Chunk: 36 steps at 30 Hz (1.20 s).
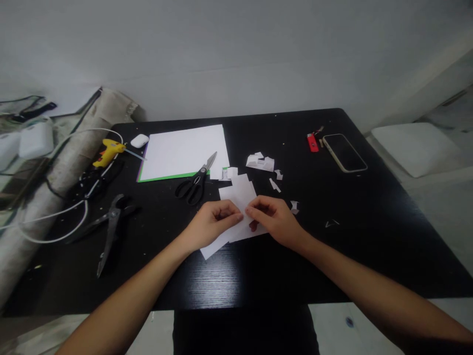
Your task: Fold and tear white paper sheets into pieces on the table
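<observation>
Bare forearms [151, 283] foremost, white paper [240, 192] just beyond

Both forearms cross the near edge of the black tabletop [295, 276]; white paper, in overlapping cut pieces by the look of it, lies flat near the middle, beneath and between my two grips. Left grip [214, 219] at the paper's left side, thumb and forefinger tips brought close; right grip [277, 219] faces it from the right, thumb near forefinger, other fingers curled; a slim gap parts the two sets of fingertips; whether either is clamped on something I cannot tell, the detail being too small.

Past the paper, a folded paper piece [260, 161]; paper scraps [275, 185] just beyond my right grip; black-handled scissors [201, 172] beyond my left, blades partly open, tips over a green-edged white sheet [183, 150]. Farther left, a yellow glue gun [108, 154], its stick reaching the sheet's edge; a small white case [139, 141] just beside; pliers [114, 214] nearer me, handles spread. Far right, a red lighter [312, 142] near a phone [345, 153], screen up, dark.
</observation>
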Available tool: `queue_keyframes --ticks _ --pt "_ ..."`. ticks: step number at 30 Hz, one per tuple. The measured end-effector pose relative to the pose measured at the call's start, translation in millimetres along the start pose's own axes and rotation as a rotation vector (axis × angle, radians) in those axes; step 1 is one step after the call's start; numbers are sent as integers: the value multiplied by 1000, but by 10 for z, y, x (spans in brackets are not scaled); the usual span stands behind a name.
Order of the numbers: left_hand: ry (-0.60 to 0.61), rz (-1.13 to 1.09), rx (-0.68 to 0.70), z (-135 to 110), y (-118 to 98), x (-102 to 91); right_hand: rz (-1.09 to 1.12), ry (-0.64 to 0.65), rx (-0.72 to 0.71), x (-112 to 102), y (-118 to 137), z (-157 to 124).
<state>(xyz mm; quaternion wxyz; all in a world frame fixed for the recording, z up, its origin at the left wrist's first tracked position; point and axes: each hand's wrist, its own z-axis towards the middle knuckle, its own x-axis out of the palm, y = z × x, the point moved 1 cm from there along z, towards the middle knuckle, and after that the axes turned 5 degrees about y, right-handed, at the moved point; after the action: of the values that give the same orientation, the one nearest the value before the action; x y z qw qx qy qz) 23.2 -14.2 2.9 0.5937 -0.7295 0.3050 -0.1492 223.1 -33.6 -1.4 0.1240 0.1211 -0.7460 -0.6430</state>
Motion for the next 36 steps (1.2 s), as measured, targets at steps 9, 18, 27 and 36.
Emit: queue_keyframes --ticks 9,18,27,36 --pt "1 -36 -29 35 2 -183 85 -159 67 -138 5 88" --pt "94 48 5 17 -37 -121 17 54 167 -46 9 45" --pt "28 88 52 26 -24 -312 112 -64 94 -279 15 147" --pt "134 102 26 10 -35 -203 -74 56 -2 -110 5 86"
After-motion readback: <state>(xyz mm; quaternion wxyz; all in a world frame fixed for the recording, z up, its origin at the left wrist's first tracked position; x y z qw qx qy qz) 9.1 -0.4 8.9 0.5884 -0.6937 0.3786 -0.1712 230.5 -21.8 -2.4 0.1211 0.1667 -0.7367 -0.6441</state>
